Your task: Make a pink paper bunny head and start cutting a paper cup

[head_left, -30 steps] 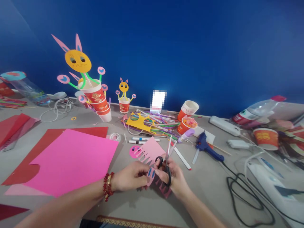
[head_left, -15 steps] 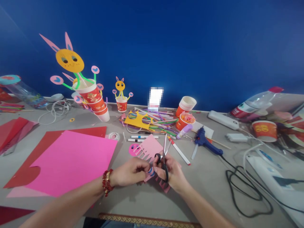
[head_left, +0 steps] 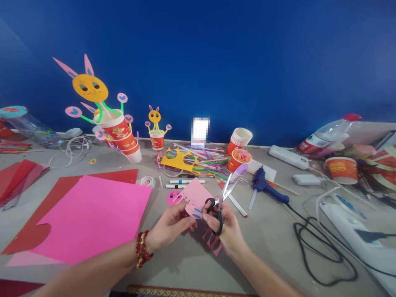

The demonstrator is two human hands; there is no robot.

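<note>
A deep blue wall (head_left: 278,62) stands behind the grey table (head_left: 269,229).

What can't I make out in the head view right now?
Pink piece, head view: underside turned away from camera.
Pale pink sheet, head view: left hand and right hand hide whether it joins the toothed strip.
Dark red paper, head view: cut off by left and bottom edges.
White shape by the wall, head view: pixelated, content lost.
</note>
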